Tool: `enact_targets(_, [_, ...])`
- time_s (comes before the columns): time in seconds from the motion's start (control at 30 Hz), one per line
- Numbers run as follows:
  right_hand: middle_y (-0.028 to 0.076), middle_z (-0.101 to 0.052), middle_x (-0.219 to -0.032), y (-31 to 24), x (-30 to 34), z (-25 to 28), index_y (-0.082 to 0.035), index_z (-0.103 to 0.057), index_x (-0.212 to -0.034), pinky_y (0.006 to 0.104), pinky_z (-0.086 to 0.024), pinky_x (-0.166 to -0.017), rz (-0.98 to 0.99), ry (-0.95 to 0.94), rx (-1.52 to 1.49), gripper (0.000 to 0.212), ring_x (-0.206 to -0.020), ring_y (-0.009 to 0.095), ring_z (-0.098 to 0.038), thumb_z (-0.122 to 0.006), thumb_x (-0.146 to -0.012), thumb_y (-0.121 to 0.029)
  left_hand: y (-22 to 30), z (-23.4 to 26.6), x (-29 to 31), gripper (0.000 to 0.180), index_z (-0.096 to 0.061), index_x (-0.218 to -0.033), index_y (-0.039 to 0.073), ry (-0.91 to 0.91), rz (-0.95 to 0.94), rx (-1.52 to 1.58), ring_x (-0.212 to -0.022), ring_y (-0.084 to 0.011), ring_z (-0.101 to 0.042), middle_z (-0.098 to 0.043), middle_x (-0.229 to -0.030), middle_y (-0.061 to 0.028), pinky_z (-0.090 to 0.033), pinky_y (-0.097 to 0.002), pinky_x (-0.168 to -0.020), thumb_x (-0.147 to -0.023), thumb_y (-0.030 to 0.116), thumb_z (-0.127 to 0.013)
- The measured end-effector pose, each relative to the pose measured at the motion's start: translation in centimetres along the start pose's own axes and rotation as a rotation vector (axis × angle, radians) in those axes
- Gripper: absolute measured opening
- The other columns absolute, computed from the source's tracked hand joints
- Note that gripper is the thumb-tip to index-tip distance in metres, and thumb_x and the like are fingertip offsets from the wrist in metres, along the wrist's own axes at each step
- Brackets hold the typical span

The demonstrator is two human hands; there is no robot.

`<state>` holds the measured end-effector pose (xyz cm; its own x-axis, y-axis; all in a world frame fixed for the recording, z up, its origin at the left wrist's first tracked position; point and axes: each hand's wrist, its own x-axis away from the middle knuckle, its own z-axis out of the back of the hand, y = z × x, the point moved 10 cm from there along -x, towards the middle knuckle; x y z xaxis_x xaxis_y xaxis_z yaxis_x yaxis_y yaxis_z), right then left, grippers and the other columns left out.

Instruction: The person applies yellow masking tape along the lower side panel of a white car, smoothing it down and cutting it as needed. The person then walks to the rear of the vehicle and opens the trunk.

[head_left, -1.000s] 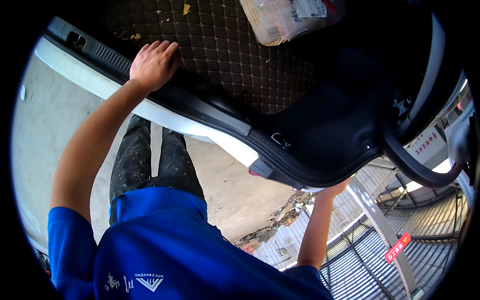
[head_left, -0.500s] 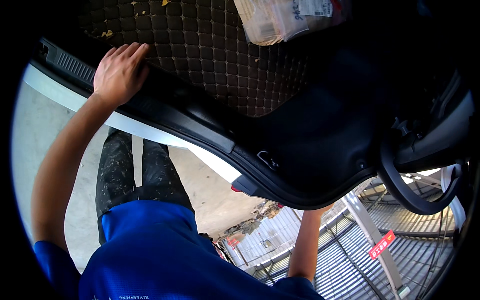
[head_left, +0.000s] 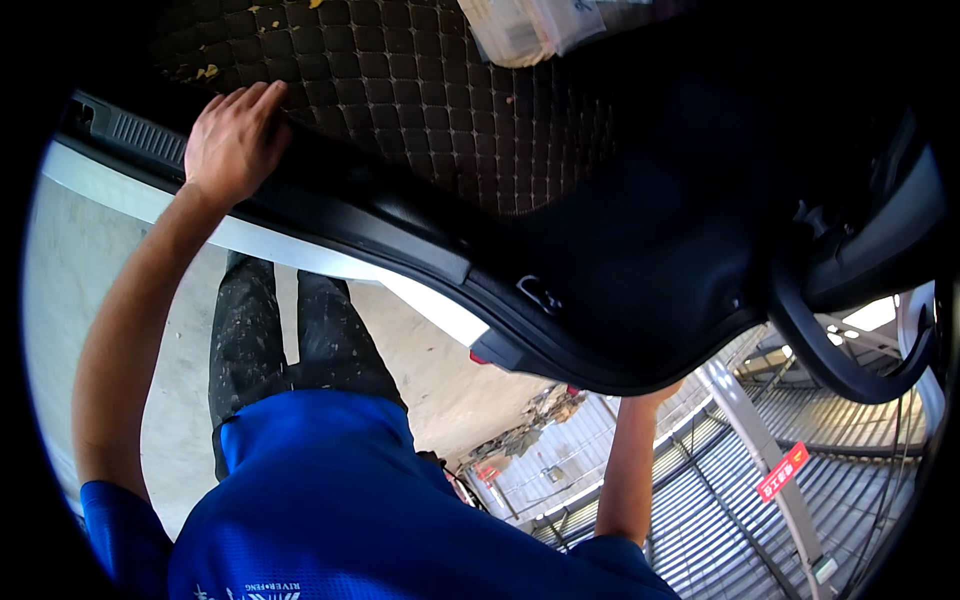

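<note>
My left hand is laid over the black plastic sill trim of an open car boot, its fingers bent over the inner edge. Beyond it lies a dark brown quilted boot mat with pale stitching. My right forearm rises on the right, outside the car body. Only a sliver of my right hand shows below the black side of the boot opening; its fingers are hidden behind that edge.
Clear plastic-wrapped packages lie on the mat at the top. A black curved trim loop hangs at the right. Yellowish scraps dot the mat. Below the white bumper is a concrete floor. A red sign is on a post.
The view has shifted slightly, so the packages sit higher in the picture and the right forearm farther right. My left hand stays on the sill trim.
</note>
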<state>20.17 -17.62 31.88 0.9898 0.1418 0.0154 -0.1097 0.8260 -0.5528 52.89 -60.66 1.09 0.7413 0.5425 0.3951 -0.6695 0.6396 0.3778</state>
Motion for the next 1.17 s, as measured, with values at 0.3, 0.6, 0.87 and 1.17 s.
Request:
enact_targets(0.3, [0.013,-0.058,-0.120,1.4,-0.6,0.5,-0.002,-0.046,-0.128,0.0307,-0.050,-0.094,0.062,-0.051,-0.105,0.041,-0.108,0.024,-0.060,-0.031,-0.103,-0.032,0.4,0.5,0.0,0.042,-0.053,-0.129,0.007,-0.014,0.014,-0.016,-0.116,-0.0289,-0.057,-0.060,-0.123,-0.0132,-0.042,-0.0398,-0.101,-0.089,0.021,-0.060])
enact_targets(0.6, [0.012,-0.058,-0.124,2.5,-0.8,0.3,-0.004,-0.044,-0.132,0.0328,-0.048,-0.099,-0.049,-0.059,-0.323,0.046,-0.111,0.026,-0.060,-0.029,-0.103,-0.037,0.7,0.4,-0.5,0.040,-0.053,-0.127,0.007,-0.083,0.030,-0.018,-0.112,-0.0290,-0.059,-0.061,-0.120,-0.0136,-0.043,-0.0395,-0.099,-0.089,0.018,-0.059])
enact_targets(0.87, [0.011,-0.059,-0.122,1.8,-0.5,0.3,-0.005,-0.045,-0.131,0.0318,-0.048,-0.099,-0.038,-0.032,-0.284,0.045,-0.110,0.025,-0.061,-0.029,-0.104,-0.038,0.2,0.3,-0.2,0.040,-0.054,-0.127,0.007,0.016,0.001,0.005,-0.114,-0.0294,-0.058,-0.062,-0.121,-0.0140,-0.043,-0.0398,-0.100,-0.089,0.018,-0.058])
enact_targets(1.17, [0.010,-0.059,-0.121,2.7,-0.8,0.7,-0.006,-0.045,-0.131,0.0310,-0.049,-0.097,-0.020,-0.080,-0.326,0.049,-0.109,0.026,-0.061,-0.035,-0.101,-0.044,0.3,0.5,-0.2,0.044,-0.054,-0.129,0.008,-0.005,0.028,-0.001,-0.116,-0.0290,-0.057,-0.061,-0.124,-0.0145,-0.042,-0.0392,-0.102,-0.088,0.021,-0.060])
